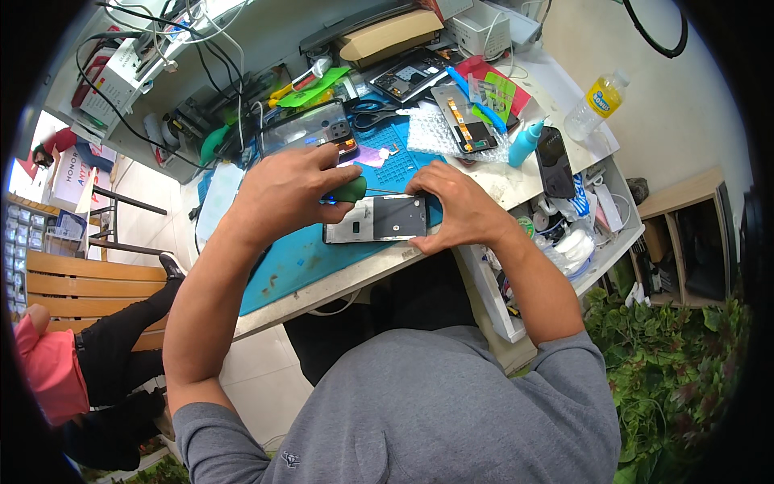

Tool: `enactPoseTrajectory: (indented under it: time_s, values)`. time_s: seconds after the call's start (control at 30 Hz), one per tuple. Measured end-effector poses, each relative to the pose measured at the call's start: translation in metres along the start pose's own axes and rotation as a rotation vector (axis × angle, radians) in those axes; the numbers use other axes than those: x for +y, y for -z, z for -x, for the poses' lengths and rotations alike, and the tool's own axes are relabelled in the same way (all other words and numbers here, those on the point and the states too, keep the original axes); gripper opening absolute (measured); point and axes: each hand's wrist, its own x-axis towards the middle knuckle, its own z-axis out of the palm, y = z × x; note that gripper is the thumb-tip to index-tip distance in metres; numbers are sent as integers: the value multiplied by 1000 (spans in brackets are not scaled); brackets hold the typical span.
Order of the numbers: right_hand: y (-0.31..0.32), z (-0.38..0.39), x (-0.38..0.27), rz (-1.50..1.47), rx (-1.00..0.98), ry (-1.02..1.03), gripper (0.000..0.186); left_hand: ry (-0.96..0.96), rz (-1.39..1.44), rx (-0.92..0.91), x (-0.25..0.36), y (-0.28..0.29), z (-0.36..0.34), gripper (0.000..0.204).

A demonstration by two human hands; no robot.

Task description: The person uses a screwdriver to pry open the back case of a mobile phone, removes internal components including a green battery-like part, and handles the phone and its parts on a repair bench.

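My left hand is closed on a green-handled tool, its thin tip pointing right over a dark, flat phone part with a pale panel. My right hand grips that part at its right end, thumb at the lower edge and fingers at the upper. The part lies on a blue work mat. Just behind my hands are an opened clear-and-black phone case or shell, a small pink sheet, bubble wrap and another opened phone with an orange flex cable.
Scissors, a light-blue dropper bottle, a black phone and a drink bottle stand or lie on the cluttered desk. An open drawer holds odds and ends. A person in pink is on a wooden bench at left.
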Motion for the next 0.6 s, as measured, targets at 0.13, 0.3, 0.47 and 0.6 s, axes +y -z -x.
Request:
enactPoseTrajectory:
  time_s: [0.13,0.3,0.47,0.6]
  values:
    - [-1,-2,-1,5,1,10,65,63,38,-7,-2,-3,6,48]
    - [1,0,-3,-14,-9,-11,66,167,91,-83,-10,3,24,49]
    - [3,0,-7,3,-37,-43,65,317,91,-172,-28,16,59,50]
    - [2,-1,-9,15,-21,-28,65,408,93,-199,-42,25,88,50]
